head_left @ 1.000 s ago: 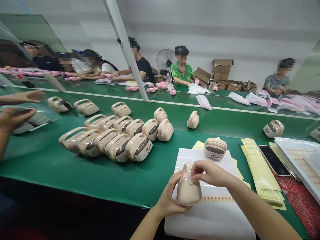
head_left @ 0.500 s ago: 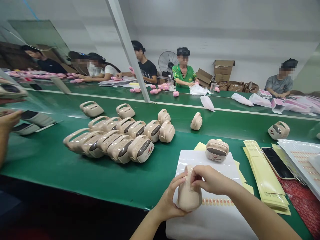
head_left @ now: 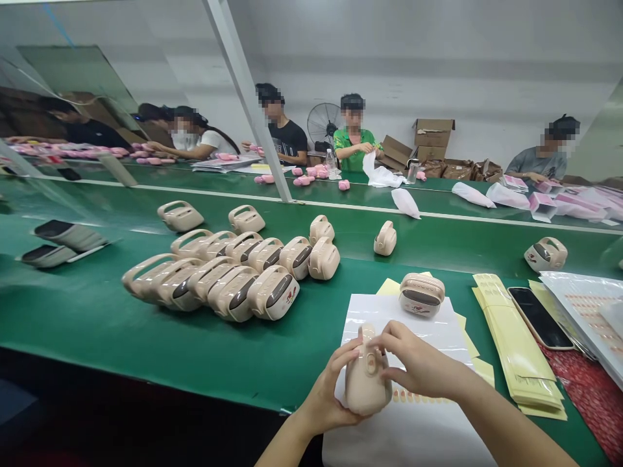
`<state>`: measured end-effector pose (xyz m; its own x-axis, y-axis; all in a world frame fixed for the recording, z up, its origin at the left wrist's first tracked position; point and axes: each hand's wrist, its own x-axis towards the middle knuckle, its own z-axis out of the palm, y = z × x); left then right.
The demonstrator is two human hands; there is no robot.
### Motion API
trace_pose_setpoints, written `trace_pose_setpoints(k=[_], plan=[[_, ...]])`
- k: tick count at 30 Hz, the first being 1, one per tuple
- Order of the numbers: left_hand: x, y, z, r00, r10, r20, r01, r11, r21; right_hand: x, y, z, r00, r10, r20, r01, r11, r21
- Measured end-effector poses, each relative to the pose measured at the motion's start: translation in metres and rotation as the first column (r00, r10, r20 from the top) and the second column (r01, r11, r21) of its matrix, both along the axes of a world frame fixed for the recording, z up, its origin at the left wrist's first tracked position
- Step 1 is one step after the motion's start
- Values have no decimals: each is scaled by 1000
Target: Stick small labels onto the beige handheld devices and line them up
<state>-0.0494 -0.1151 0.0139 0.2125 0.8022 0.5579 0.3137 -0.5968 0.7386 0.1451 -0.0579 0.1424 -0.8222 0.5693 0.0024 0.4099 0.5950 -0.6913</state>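
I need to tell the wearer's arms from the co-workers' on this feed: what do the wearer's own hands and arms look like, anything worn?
Both arms enter from the bottom edge, bare as far as the picture shows. The left hand and right hand are ungloved: no sleeves, watch, bracelet or rings visible. Fingernails look short and unpainted.

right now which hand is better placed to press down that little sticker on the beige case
Right. The left hand cups and steadies the beige case from the side, while the right hand already has its fingers on the small sticker on the case.
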Motion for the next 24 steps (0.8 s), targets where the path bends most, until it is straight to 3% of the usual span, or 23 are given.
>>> trace_pose_setpoints(k=[4, 10, 14, 17, 19, 24], plan=[[-1, -1, 1, 1000, -18, -3, 18, 1000, 6, -3, 7, -21, 982, -10, -188, -2, 998, -67], [-2, -2, 2, 999, 3, -45, -2, 1000, 13, -19, 11, -43, 945, -26, -326, -35, 983, -180], [-1, -2, 4, 998, 7, -66, -5, 1000, 31, -13, 4, -39, 904, -125, -408, 117, 992, -45], [0, -1, 4, 999, -4, -43, 5, 1000, 30, -8, -3, -36, 906, -94, -413, 171, 973, 154], [0, -1, 4, 1000, -17, -26, 17, 999, 29, -7, -8, -36, 905, -102, -413, 196, 962, 191], [1, -1, 7, 998, -21, -60, 23, 999, 35, -12, -12, -34, 893, -293, -342, 300, 953, -32]])
